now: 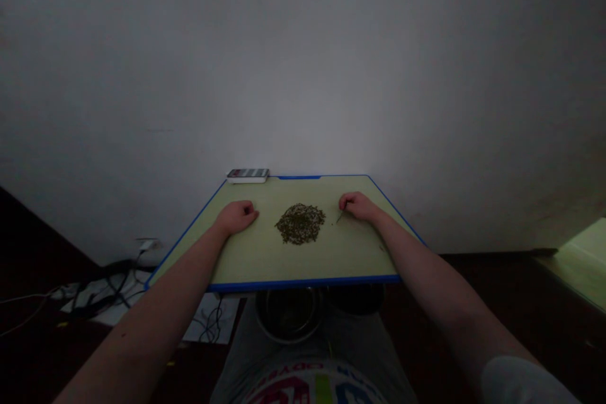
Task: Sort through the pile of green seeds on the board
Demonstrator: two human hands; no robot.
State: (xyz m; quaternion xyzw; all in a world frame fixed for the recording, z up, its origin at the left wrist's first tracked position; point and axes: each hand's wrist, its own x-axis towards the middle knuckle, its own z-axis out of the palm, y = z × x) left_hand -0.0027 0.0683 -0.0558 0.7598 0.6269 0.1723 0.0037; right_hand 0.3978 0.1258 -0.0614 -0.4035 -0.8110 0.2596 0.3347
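Observation:
A pale green table top (pixel 255 252) with a blue edge lies in front of me. A heap of small dark green bits (pixel 300 223) sits at its middle. My left hand (pixel 237 215) rests on the table left of the heap, fingers curled in; whether it holds anything is hidden. My right hand (pixel 358 205) rests right of the heap, fingers pinched on a thin green stalk (pixel 339 217) that points toward the heap.
A phone (pixel 247 175) lies at the table's far left corner against the white wall. A metal bowl (pixel 290 315) sits under the table's near edge on my lap. Cables and a power strip (pixel 101 290) lie on the floor at left.

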